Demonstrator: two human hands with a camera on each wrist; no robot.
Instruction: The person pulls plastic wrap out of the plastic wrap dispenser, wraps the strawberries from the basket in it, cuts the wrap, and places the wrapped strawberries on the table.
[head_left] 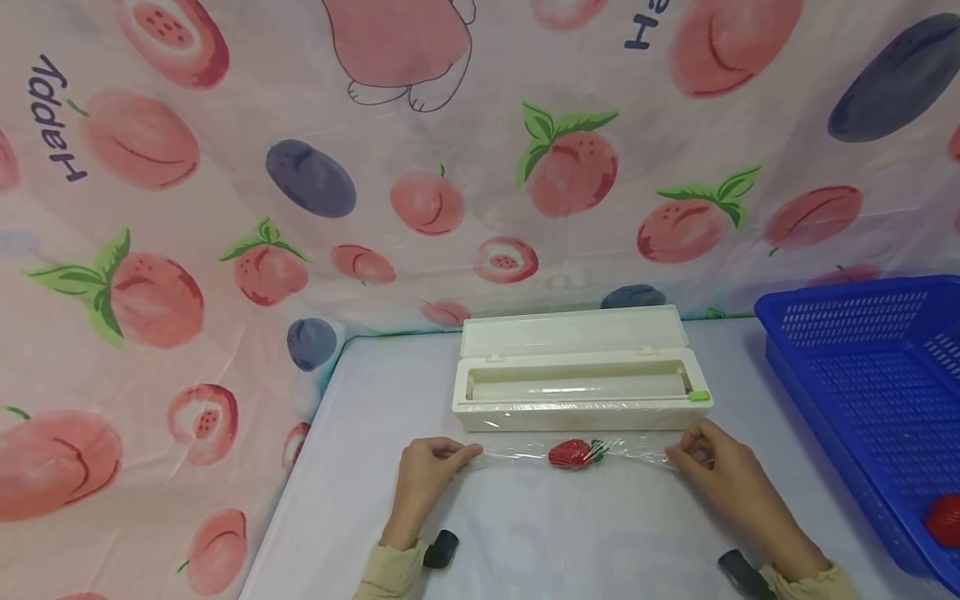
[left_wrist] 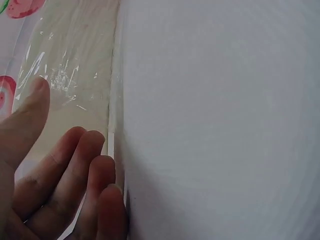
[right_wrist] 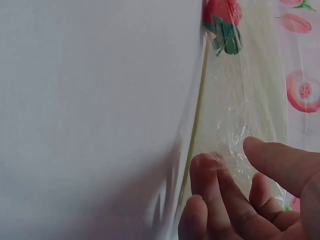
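A red strawberry (head_left: 572, 453) with green leaves, likely a model, lies in clear plastic wrap (head_left: 517, 455) on the white table. My left hand (head_left: 429, 477) holds the wrap's left end, thumb and fingers around its edges. At the right end, my right hand (head_left: 722, 468) holds the film likewise; in the right wrist view, fingertips (right_wrist: 205, 162) meet the film below the strawberry's leaves (right_wrist: 227, 37). Both wrist views show the thumb spread from bent fingers. Behind the wrap stands a white cling-film dispenser (head_left: 581, 417), lid raised, a roll inside.
A blue plastic basket (head_left: 832, 450) stands at the right, with a red round item (head_left: 945, 521) in its near corner. Fruit-printed cloth (head_left: 450, 167) hangs along the back and left. The dispenser carries a green slider (head_left: 699, 396) at its right end.
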